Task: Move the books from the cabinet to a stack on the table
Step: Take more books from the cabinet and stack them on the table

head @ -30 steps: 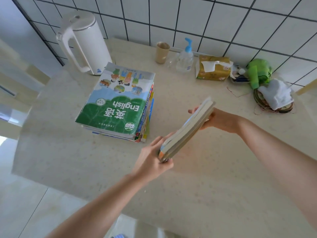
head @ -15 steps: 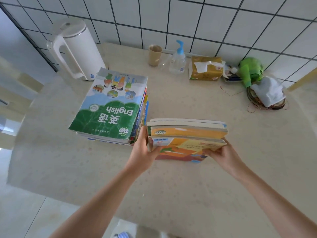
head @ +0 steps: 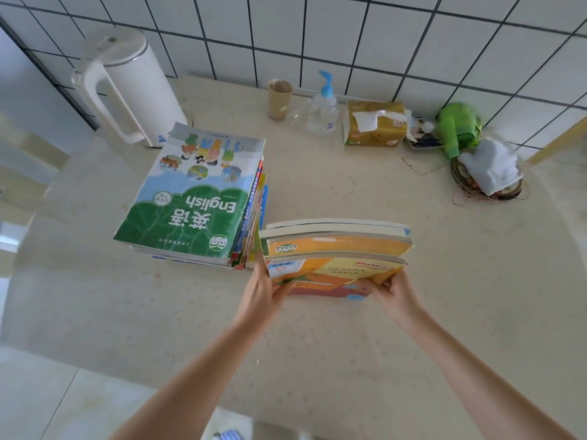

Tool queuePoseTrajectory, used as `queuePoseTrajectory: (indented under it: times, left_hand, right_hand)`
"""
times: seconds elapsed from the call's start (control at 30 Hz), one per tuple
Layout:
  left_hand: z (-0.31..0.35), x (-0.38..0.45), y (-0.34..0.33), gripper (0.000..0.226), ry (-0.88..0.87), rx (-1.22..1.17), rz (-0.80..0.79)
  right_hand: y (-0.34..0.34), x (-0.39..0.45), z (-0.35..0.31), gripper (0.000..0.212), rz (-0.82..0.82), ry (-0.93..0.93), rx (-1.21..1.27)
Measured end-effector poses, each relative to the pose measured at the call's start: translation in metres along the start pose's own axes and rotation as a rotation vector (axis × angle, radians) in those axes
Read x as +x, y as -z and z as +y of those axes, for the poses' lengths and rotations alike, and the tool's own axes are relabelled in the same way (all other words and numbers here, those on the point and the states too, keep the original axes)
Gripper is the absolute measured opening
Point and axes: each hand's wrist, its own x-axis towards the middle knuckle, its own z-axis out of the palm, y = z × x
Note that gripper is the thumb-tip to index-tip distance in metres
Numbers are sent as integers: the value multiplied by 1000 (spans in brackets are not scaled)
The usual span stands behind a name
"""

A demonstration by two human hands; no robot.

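On beige speckled tabletop (head: pixel 349 344), tall stack of paperback textbooks with green English cover (head: pixel 190 198) sits left, just beside the new batch. Left hand (head: pixel 265 295) and right hand (head: pixel 392 292) grip opposite ends of orange-covered bundle of thin books (head: pixel 336 249), probably squaring edges before adding it to stack.

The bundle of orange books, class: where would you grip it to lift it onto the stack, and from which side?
Grip the two short ends of the bundle of orange books, left hand and right hand opposite: several loose books held together would probably slide apart if held at one end.
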Motion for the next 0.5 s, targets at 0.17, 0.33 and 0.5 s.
queuePoseTrajectory:
  times: [0.17,0.33,0.5]
  left_hand:
    - [5,-7,2,68,10,16,-14]
    - [25,-19,14,65,-47,3,-9]
    - [50,-21,46,62,-119,-25,-37]
  right_hand:
    - [7,-4,-14,34,12,2,-43]
    - [22,-19,-50,34,-25,39,-12]
    - [37,-26,-97,45,-88,137,-2]
